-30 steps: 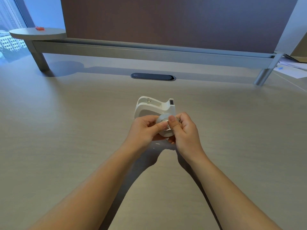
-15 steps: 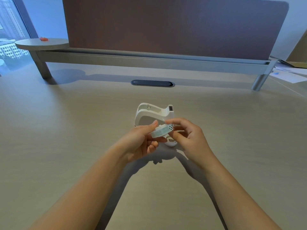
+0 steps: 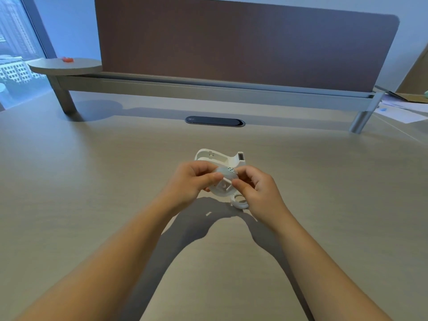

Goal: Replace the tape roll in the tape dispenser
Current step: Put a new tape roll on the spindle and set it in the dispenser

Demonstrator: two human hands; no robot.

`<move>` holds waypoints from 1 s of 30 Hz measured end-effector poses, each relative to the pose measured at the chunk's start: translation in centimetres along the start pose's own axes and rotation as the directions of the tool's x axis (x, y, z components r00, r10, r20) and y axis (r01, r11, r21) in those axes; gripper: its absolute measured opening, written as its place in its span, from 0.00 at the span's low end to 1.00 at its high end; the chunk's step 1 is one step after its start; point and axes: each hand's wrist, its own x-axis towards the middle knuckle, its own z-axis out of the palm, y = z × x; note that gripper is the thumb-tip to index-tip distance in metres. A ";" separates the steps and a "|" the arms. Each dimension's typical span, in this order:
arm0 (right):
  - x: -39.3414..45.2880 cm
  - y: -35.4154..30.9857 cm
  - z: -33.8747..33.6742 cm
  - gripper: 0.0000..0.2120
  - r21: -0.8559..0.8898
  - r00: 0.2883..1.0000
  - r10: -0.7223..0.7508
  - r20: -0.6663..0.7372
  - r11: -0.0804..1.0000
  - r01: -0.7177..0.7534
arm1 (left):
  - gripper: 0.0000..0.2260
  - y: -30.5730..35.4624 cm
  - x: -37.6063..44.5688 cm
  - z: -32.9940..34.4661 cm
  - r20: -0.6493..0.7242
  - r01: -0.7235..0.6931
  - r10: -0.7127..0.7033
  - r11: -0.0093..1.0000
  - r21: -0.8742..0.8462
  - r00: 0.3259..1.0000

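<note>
Tape roll pinched between both my hands over the desk

Tape roll (image 3: 224, 184) sits in my grip just above the desk (image 3: 92, 181), held between my two hands in front of the dispenser. It is a pale, round piece with a small square hub showing on the face turned toward me and a dotted patch along its upper edge. My left hand (image 3: 192, 181) closes on its left side, thumb laid across the near face and fingers curled behind. My right hand (image 3: 259, 193) closes on its right side, thumb and forefinger nipping the rim near the hub, the other fingers folded loosely underneath. Both hands are grasping the same roll, and neither is flat on the desk.

Just beyond my knuckles the white tape dispenser (image 3: 220, 157) stands upright on the desk, its cradle open on top and its cutter end pointing to the right. My hands hide its lower part, so I cannot tell whether the roll touches it.

A small white ring (image 3: 239, 203) lies on the desk just under my right hand, partly covered by my fingers. Whether it touches my hand I cannot tell.

Farther back a dark oval cable port (image 3: 215, 121) is set into the desk, and behind it a brown divider panel (image 3: 245, 47) stands on a grey rail. A round shelf (image 3: 67, 66) at the left end of the rail carries a small red object (image 3: 67, 59). Some papers (image 3: 403, 110) lie at the far right.
</note>
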 end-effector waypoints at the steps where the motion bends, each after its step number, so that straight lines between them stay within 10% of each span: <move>1: 0.2 0.0 0.0 0.04 -0.004 1.000 0.000 -0.003 1.000 0.000 | 0.08 -0.1 0.1 0.0 -0.020 -0.016 0.016 1.000 0.009 1.000; 9: 3.4 -0.4 0.4 0.10 -0.054 0.997 -0.019 -0.068 0.998 0.016 | 0.09 0.4 2.4 -1.2 -0.151 -0.152 0.169 0.982 0.115 0.974; 15: 5.9 1.3 -0.1 0.20 -0.410 0.990 0.028 -0.141 0.908 -0.084 | 0.05 -0.2 6.2 -2.9 -0.260 -0.065 0.090 0.992 0.104 0.961; 30: 6.8 2.7 0.3 0.22 -0.420 0.988 0.150 0.030 0.899 -0.124 | 0.07 -1.9 7.7 -2.6 -0.107 -0.033 0.070 0.947 0.320 0.992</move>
